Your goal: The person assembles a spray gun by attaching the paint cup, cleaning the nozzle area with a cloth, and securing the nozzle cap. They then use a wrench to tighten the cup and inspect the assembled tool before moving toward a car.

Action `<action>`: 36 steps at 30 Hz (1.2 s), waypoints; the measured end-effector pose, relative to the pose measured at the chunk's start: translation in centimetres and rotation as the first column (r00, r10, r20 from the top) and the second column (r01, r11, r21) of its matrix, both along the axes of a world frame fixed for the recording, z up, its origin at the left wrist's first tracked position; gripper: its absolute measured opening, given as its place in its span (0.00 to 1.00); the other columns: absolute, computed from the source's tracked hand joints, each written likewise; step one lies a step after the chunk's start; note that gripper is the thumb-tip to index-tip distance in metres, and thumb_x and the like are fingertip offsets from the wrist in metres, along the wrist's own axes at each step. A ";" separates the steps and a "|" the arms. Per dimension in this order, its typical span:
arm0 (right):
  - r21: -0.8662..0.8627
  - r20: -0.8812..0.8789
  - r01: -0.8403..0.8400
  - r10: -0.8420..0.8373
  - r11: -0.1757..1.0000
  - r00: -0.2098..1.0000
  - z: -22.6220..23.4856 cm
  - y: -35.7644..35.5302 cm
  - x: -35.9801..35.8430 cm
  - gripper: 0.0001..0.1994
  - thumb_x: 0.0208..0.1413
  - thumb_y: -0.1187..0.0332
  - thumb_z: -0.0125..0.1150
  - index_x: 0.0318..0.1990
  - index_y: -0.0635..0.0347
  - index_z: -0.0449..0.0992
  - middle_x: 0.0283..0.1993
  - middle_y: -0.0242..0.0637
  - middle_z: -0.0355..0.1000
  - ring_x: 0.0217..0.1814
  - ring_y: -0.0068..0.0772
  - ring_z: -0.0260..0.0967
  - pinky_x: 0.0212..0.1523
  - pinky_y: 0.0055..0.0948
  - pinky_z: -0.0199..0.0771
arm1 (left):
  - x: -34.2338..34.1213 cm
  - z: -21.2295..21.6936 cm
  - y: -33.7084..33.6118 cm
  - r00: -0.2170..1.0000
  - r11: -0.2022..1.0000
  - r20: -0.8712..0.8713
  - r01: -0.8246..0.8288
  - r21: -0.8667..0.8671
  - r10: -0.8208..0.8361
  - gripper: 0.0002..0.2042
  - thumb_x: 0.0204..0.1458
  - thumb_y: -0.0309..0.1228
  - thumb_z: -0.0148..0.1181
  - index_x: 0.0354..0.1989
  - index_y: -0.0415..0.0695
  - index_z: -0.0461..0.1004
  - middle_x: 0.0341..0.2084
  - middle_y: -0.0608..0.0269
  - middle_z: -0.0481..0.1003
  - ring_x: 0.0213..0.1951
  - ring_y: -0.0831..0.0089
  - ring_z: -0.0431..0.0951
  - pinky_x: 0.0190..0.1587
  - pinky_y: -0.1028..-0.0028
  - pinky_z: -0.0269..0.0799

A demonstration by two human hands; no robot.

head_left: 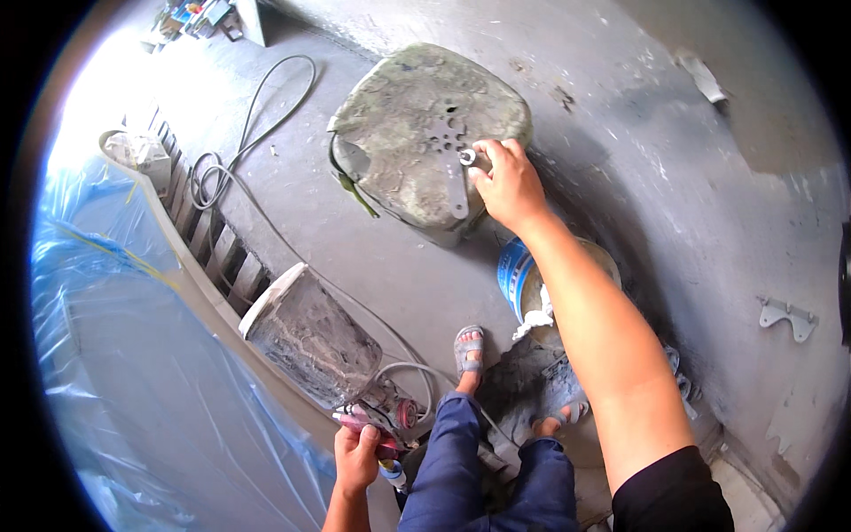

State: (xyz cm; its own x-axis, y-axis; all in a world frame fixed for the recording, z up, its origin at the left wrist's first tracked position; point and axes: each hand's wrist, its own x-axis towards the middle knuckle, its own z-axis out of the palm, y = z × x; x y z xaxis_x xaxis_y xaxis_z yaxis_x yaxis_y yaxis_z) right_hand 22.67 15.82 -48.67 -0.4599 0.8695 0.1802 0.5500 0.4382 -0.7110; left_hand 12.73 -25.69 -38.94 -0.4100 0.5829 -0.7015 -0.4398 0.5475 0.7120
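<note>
Tube [468, 158] is pinched in the right hand [511, 184], just beside the plate [456, 184], whose long axis runs toward the person; the farther left hand [356, 458] grips a red object [355, 414].

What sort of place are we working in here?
Probably a room under renovation or a rough workshop; I can't tell which. The signs are translucent blue plastic sheeting spread at the left, a long grey cable in loose loops, and a scuffed, patchy grey wall.
</note>
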 end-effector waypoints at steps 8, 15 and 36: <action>0.072 0.190 -0.148 0.132 0.986 0.973 0.9 1.9 -2.3 0.13 0.49 0.68 0.61 0.43 0.58 0.72 0.40 0.43 0.67 0.38 0.44 0.70 0.39 0.36 0.72 | -1.8 0.7 0.6 0.992 0.992 0.022 -0.128 0.007 0.128 0.18 0.56 0.43 0.54 0.34 0.36 0.71 0.22 0.60 0.75 0.19 0.75 0.74 0.21 0.78 0.70; 0.318 -0.181 -0.200 0.267 0.927 0.947 9.8 -2.9 0.6 0.14 0.47 0.70 0.67 0.42 0.60 0.73 0.40 0.42 0.69 0.37 0.36 0.72 0.35 0.27 0.74 | -1.7 0.0 -0.2 0.993 0.994 -0.058 -0.096 0.060 0.099 0.18 0.57 0.45 0.51 0.34 0.37 0.70 0.20 0.59 0.74 0.17 0.72 0.73 0.19 0.75 0.71; -0.330 -0.931 -0.569 -0.159 0.754 0.329 41.7 -19.0 22.5 0.16 0.53 0.73 0.61 0.50 0.62 0.69 0.44 0.42 0.73 0.44 0.35 0.74 0.43 0.28 0.75 | 10.5 19.2 2.3 0.986 0.943 -0.111 0.154 0.295 -0.126 0.17 0.57 0.43 0.53 0.28 0.40 0.72 0.20 0.63 0.75 0.17 0.80 0.71 0.20 0.80 0.68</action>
State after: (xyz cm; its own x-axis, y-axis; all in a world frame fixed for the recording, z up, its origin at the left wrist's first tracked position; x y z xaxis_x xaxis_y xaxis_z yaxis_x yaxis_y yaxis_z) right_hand 45.14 -3.18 -6.98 -0.5101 0.8432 0.1699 -0.6039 -0.2105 -0.7687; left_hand 23.26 -23.37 -19.73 -0.3622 0.8175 -0.4478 -0.3012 0.3520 0.8862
